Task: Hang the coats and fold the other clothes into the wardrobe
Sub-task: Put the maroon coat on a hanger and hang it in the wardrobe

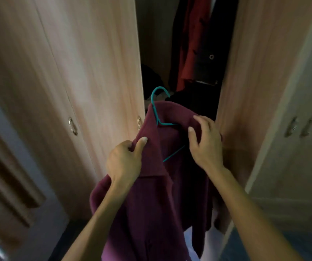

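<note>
While the maroon coat (151,204) is already threaded onto a teal hanger (152,97), it is not yet on the rail: it hangs in front of the open wardrobe (94,72), held up between both arms, with the hook pointing into the gap between the doors. The left grip (126,159) is closed around a bunch of cloth at the coat's near shoulder, thumb on top. The right grip (206,142) lies arched over the other shoulder by the collar; whether it pinches the cloth or only steadies it I cannot tell.

Judging by this, the step in hand is settling the coat on the hanger before hooking it up. Inside, a red garment (191,44) and a dark one (219,44) already hang, and a dark heap (189,102) sits lower down, so some hanging looks done. No folded clothes can be made out, and that part may all be left.

Pale wood doors with small metal handles (72,125) run along both sides, the floor (283,247) is dark, and the light is dim.
</note>
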